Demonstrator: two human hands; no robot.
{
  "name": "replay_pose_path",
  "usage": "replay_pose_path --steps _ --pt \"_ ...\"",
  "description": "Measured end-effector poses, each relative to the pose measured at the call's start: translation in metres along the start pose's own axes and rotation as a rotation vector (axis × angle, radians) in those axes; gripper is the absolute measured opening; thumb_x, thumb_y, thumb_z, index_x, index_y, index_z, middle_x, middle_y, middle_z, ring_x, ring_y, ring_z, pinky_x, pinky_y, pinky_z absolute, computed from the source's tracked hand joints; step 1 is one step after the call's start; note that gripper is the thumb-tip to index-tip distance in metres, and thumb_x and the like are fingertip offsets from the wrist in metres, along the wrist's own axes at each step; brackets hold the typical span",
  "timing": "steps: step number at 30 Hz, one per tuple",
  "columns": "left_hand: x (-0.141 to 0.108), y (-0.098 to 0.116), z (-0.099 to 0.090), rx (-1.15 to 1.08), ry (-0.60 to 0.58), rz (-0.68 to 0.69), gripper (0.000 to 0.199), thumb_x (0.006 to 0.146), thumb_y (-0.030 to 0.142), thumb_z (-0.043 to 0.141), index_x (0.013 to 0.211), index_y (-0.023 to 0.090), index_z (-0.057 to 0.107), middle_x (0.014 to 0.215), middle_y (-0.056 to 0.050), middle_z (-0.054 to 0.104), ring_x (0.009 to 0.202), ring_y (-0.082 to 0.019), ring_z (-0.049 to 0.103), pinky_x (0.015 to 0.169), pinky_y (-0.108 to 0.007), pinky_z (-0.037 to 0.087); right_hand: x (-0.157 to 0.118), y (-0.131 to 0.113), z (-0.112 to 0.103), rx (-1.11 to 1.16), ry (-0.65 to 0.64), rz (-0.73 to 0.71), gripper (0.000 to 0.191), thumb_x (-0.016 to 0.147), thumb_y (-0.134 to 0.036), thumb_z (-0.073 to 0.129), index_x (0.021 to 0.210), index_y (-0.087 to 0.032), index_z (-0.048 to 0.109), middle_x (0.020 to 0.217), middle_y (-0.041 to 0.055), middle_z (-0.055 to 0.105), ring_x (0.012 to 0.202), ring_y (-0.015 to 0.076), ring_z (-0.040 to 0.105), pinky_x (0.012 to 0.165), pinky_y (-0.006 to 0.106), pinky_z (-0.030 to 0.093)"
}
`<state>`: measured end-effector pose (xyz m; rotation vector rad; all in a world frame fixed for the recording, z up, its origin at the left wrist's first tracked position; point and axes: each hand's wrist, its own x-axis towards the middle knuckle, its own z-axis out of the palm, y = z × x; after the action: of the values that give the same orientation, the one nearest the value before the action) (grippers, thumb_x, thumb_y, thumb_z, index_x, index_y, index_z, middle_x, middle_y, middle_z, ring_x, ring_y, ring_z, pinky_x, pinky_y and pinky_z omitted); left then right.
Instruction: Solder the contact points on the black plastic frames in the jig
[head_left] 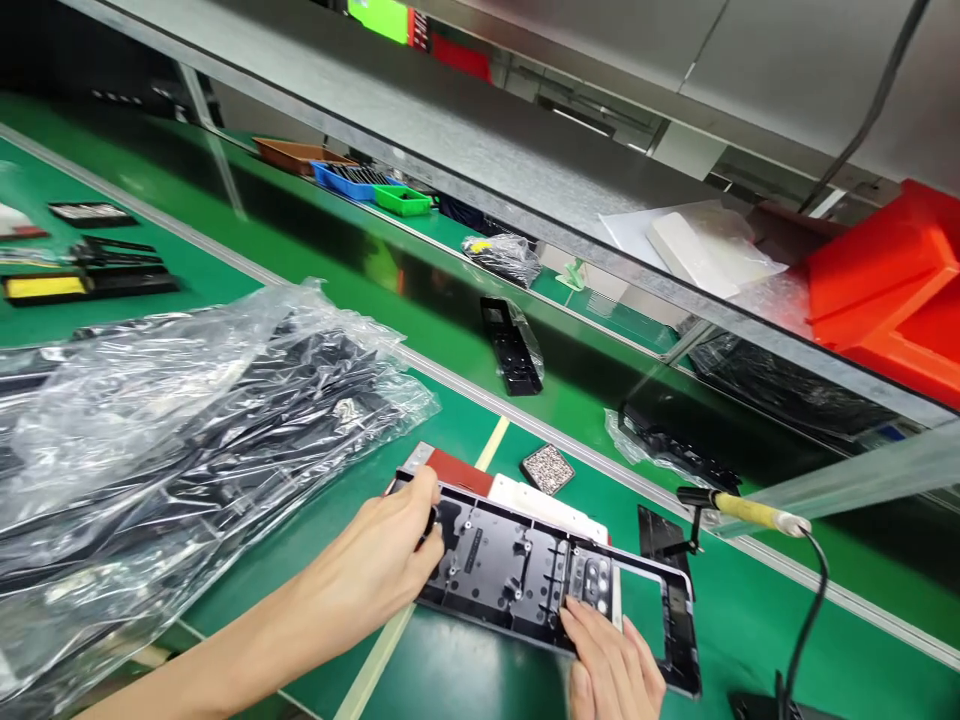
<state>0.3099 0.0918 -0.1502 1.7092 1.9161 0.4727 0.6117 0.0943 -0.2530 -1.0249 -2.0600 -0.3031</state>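
A long black plastic casing (487, 570) lies tilted across both hands, its inner side with ribs and posts facing up. My left hand (397, 555) is closed around its left end, thumb on the inner side. My right hand (611, 660) grips the near edge further right, its fingertips at a translucent button pad (590, 580) inside the casing. Right of that pad is a rectangular window through which green mat shows. Behind the casing, partly hidden, are a red-brown block (457, 470) and a white plastic strip (547, 505).
Bagged black parts (247, 430) cover the left of the bench. A speckled square pad (548, 469) lies behind the casing. To the right, a soldering iron (757, 512) rests on its stand, its cable hanging down. Another casing (511, 345) lies beyond the rail, below a metal shelf (420, 150) with a red bin (885, 290).
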Motion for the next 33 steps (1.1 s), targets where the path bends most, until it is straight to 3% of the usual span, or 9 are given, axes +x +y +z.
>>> replay_pose_path --steps 9,20,27,33 --pt "0.0 -0.005 0.002 -0.018 0.012 0.025 0.006 0.098 0.025 0.034 0.094 0.027 0.03 0.069 0.003 0.053 0.061 -0.022 0.046 0.06 -0.033 0.029 0.001 0.005 0.005 -0.018 0.015 -0.045 0.034 0.107 -0.023 0.042 0.113 -0.022 0.075 0.106 0.005 0.083 0.093 0.0221 0.078 0.096 0.043 0.048" --pt "0.001 0.002 -0.003 -0.027 0.011 0.044 0.002 0.096 0.024 0.035 0.095 0.025 0.035 0.078 -0.001 0.063 0.066 -0.022 0.059 0.061 -0.034 0.03 0.0 0.0 0.001 0.011 -0.027 0.0 0.034 0.106 -0.021 0.042 0.116 -0.022 0.075 0.11 0.0066 0.082 0.098 0.0236 0.077 0.1 0.047 0.044" --pt "0.006 -0.006 0.005 0.022 0.008 -0.016 0.007 0.098 0.028 0.034 0.092 0.026 0.032 0.066 0.002 0.057 0.055 -0.02 0.048 0.056 -0.032 0.028 0.0 -0.011 -0.004 0.048 -0.055 0.076 0.035 0.105 -0.018 0.041 0.12 -0.023 0.072 0.116 0.0072 0.079 0.107 0.0232 0.074 0.104 0.047 0.044" --pt "0.006 -0.011 0.01 0.043 0.016 0.009 0.007 0.099 0.032 0.032 0.095 0.026 0.033 0.065 0.003 0.057 0.055 -0.02 0.053 0.056 -0.03 0.03 -0.002 -0.012 -0.005 0.039 -0.049 0.087 0.036 0.108 -0.023 0.038 0.119 -0.022 0.073 0.115 0.0076 0.079 0.107 0.0234 0.074 0.105 0.047 0.043"
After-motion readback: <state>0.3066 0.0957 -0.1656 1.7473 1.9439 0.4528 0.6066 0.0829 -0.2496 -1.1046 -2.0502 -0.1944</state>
